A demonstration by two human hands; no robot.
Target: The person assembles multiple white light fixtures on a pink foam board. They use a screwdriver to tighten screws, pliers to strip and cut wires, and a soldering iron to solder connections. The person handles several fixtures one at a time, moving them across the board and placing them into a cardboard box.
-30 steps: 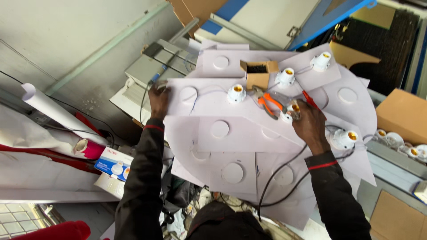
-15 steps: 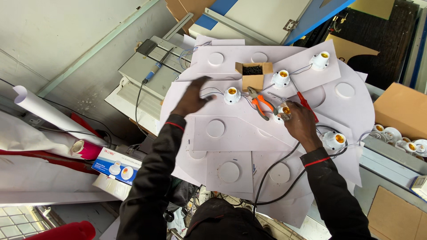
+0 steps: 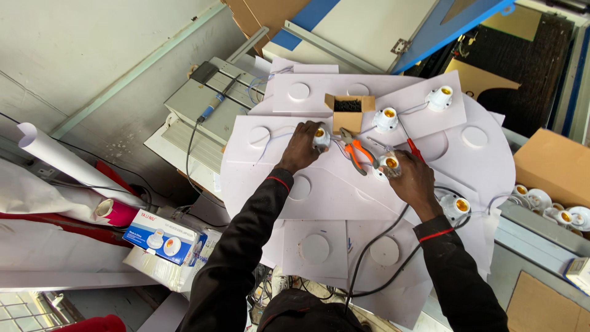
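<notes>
At the fingertips first: left hand [image 3: 299,149] curls round a white lamp socket [image 3: 321,139], fingers closed on its body from the left, socket sitting on the white board [image 3: 344,190] just left of the orange-handled pliers [image 3: 355,149]. Right hand [image 3: 413,179] is wrapped narrowly over a second socket [image 3: 388,165], just right of the pliers; fingers cover its lower side, so how firm the hold is I cannot tell. Brass centre of both sockets faces up.

Risks, as a judgement: thin wires run between the sockets, so pulling either one sideways could tug a wire out of its terminal or drag the neighbour socket off its spot. The pliers lie loose between the two hands; a wrist sweep could knock them off the boards. A red-handled screwdriver [image 3: 413,149] lies right of the pliers, touching or nearly touching the right hand, and could roll. The boards are stacked and overlap unevenly, so leaning weight on an edge could tip a sheet.

Further out from the pliers: small cardboard box [image 3: 348,114] just above; two more sockets [image 3: 386,118] up and right; another socket [image 3: 456,206] lower right by the right wrist; black cable [image 3: 375,246] trailing below towards the person.
</notes>
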